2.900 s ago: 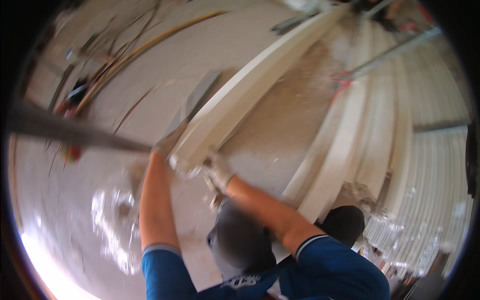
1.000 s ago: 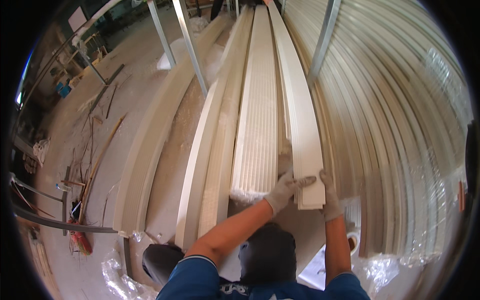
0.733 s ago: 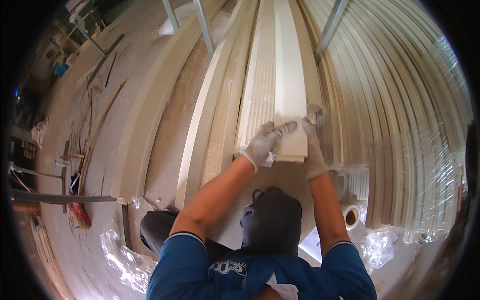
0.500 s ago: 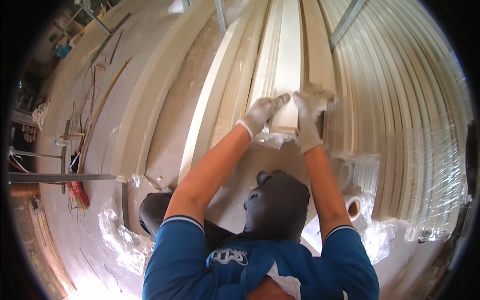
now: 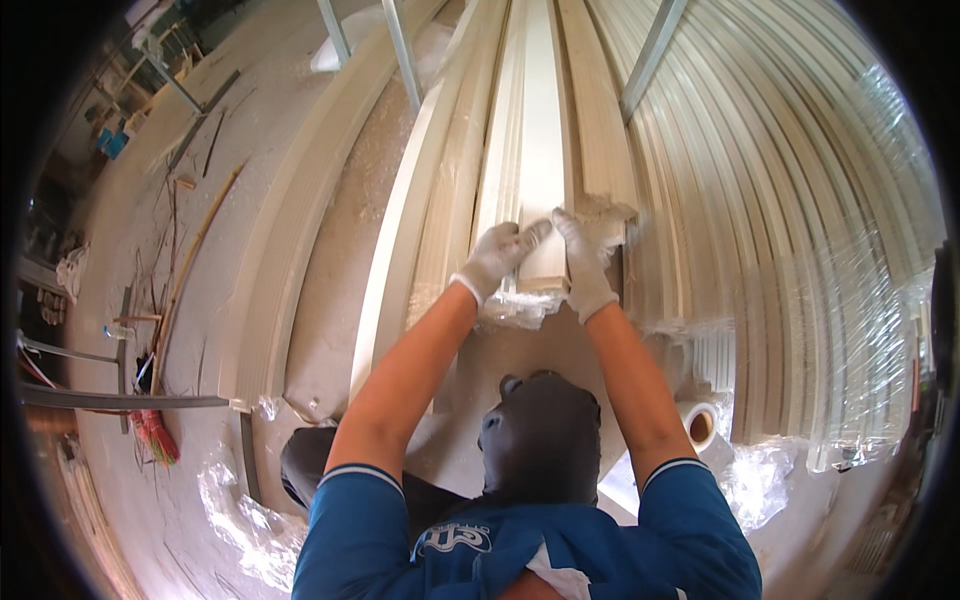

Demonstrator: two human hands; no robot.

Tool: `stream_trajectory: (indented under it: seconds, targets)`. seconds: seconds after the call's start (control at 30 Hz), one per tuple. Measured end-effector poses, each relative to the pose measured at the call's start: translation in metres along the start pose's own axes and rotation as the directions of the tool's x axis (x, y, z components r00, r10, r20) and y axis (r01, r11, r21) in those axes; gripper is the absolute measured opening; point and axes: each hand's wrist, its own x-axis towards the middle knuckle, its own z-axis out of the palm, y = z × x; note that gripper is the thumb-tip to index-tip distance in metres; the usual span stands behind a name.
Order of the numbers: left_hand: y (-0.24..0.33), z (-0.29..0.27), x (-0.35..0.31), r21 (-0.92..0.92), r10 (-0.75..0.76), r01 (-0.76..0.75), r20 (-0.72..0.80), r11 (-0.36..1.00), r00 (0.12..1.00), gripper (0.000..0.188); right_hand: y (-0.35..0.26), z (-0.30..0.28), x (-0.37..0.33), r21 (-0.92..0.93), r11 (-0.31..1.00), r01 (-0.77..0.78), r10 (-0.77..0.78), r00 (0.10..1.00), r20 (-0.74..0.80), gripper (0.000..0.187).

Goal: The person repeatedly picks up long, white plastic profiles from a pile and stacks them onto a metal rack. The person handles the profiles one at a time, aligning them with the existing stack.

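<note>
Blue cloth sleeves [image 5: 352, 528] come nearest, on either side of a smooth dark knee [image 5: 540, 440]. A little beyond, a roll of clear film [image 5: 702, 424] with brown core lies at the right, and a shiny crumpled heap of film [image 5: 250, 510] lies at the left on the dull grey floor [image 5: 470, 395]. Wrinkled loose plastic [image 5: 515, 312] hangs below the near end of a long, flat white plank [image 5: 543, 150], which already lies lengthwise along pale ribbed strips [image 5: 507, 140]. Its laying looks nearly done; the plastic is not folded over this end, so, as I judge, covering remains undone. Left hand [image 5: 490, 262], in a knitted glove, has its grip half curled, thumb on the plank; right hand [image 5: 585, 262] keeps its grip along the other edge. How firmly they hold, I cannot tell, because the undersides are hidden. Farther, straight beige bundles [image 5: 596, 120] run away toward smooth grey metal posts [image 5: 652, 58].
</note>
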Motion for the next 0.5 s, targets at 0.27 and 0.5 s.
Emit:
stream_trajectory:
  seconds: [0.27, 0.5]
  targets:
    - [-0.005, 0.007, -0.032, -0.289, 0.449, -0.392, 0.166, 0.874, 0.878, 0.149, -0.006, 0.010, -0.009, -0.048, 0.998, 0.051, -0.053, 0.998, -0.037, 0.058]
    - [0.010, 0.004, -0.045, -0.449, 0.307, -0.171, 0.250, 0.877, 0.918, 0.138, -0.013, 0.023, -0.017, -0.355, 0.902, 0.246, -0.262, 0.965, 0.004, 0.058]
